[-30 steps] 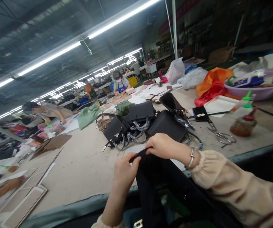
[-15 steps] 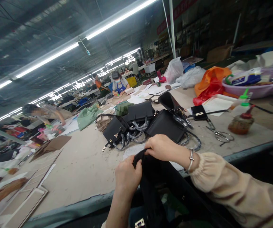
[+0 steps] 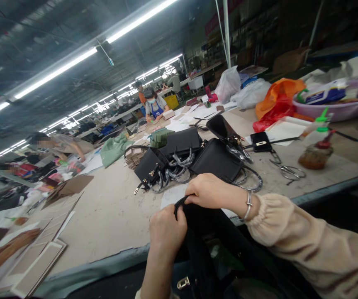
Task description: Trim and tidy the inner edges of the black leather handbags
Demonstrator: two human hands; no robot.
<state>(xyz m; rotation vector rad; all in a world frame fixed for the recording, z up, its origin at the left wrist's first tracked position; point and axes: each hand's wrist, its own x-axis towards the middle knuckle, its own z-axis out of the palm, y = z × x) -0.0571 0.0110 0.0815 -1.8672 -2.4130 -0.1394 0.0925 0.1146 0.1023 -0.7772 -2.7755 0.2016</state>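
Below the front edge of the table hangs a black handbag (image 3: 205,228), dark and partly hidden by my arms. My left hand (image 3: 165,230) is closed on its upper edge, thumb on the near side. Just to the right, my right hand (image 3: 208,190) pinches the same edge between thumb and fingers. A gold clasp (image 3: 183,283) shows lower down, on a dark part near my left forearm. Beyond my hands lie several finished-looking black handbags (image 3: 217,161) with plastic-wrapped handles.
Scissors (image 3: 292,171), a brown glue bottle (image 3: 315,155) and a phone (image 3: 260,141) lie to the right, before a purple basin (image 3: 337,109). At lower left, a co-worker's hand (image 3: 26,236) rests by flat panels (image 3: 38,268). A green cloth (image 3: 114,149) lies farther back.
Both hands keep their grip on the bag's edge, the right shifting slightly left. At lower left, the co-worker's hand comes farther into view. My view has tilted a little.
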